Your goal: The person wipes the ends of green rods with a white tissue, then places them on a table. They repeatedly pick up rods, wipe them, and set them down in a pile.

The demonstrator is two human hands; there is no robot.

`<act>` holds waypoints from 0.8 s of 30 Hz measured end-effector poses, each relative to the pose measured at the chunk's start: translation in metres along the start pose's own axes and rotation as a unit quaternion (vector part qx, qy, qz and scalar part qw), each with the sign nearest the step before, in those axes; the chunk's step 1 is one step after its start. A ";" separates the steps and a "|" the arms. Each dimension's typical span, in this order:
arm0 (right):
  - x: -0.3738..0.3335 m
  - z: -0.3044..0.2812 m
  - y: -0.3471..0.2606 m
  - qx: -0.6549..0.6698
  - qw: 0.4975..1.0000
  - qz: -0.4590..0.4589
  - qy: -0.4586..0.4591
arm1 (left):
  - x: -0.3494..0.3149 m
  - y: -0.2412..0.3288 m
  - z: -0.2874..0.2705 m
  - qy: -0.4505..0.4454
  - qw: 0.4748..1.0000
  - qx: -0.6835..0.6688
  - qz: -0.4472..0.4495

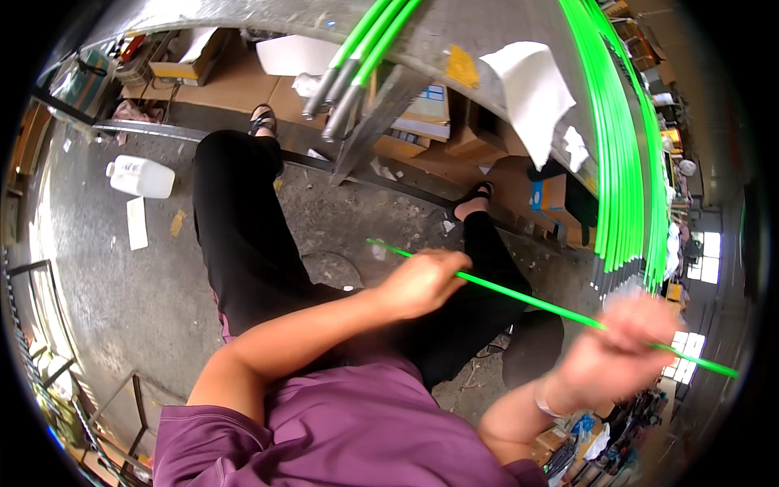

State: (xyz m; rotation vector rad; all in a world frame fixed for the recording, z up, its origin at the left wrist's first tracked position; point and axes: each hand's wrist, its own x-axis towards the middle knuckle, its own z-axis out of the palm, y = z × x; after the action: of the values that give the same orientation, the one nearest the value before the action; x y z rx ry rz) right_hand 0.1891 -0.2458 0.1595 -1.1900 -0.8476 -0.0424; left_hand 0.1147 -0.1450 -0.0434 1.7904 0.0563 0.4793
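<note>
Rod (531, 302), slim and bright green, slanted from centre toward four o'clock, gripped in left hand (423, 282) and blurred right hand (623, 345); a careless right-hand upswing could have knocked the dark-tipped green rods (614, 178) at two o'clock

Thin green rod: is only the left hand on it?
No, the thin green rod passes through the left hand and also the motion-blurred right hand, with an end showing beyond each.

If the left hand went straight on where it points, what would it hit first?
Probably the black-trousered right leg, though depth is unclear; the left hand might pass above it.
</note>
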 end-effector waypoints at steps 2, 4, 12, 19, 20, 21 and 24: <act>-0.032 0.018 0.039 -0.065 0.995 0.058 -0.051 | 0.000 -0.002 0.000 -0.012 0.999 -0.012 -0.039; -0.049 0.014 0.047 -0.015 0.991 0.113 -0.070 | -0.005 -0.025 0.009 -0.007 0.997 -0.003 -0.082; -0.091 0.011 0.086 -0.231 0.946 0.135 -0.184 | -0.022 -0.086 0.021 0.063 0.996 0.024 -0.063; -0.035 -0.015 0.030 -0.129 0.990 0.021 -0.044 | -0.024 -0.086 0.013 0.036 0.997 0.061 -0.035; -0.011 -0.013 -0.011 -0.060 0.998 -0.008 -0.027 | -0.023 -0.080 0.014 0.025 0.998 0.050 -0.023; 0.000 -0.010 -0.030 -0.024 0.999 -0.036 -0.014 | -0.022 -0.077 0.014 0.021 0.999 0.044 -0.015; -0.057 0.004 0.055 -0.293 0.956 0.003 0.028 | -0.023 -0.081 0.013 0.053 0.997 0.053 -0.027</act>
State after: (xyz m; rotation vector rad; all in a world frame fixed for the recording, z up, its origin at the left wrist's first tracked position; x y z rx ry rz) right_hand 0.1714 -0.2424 0.0817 -1.7371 -0.8033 -0.3405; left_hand 0.1156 -0.1413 -0.1284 1.8601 0.2060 0.5416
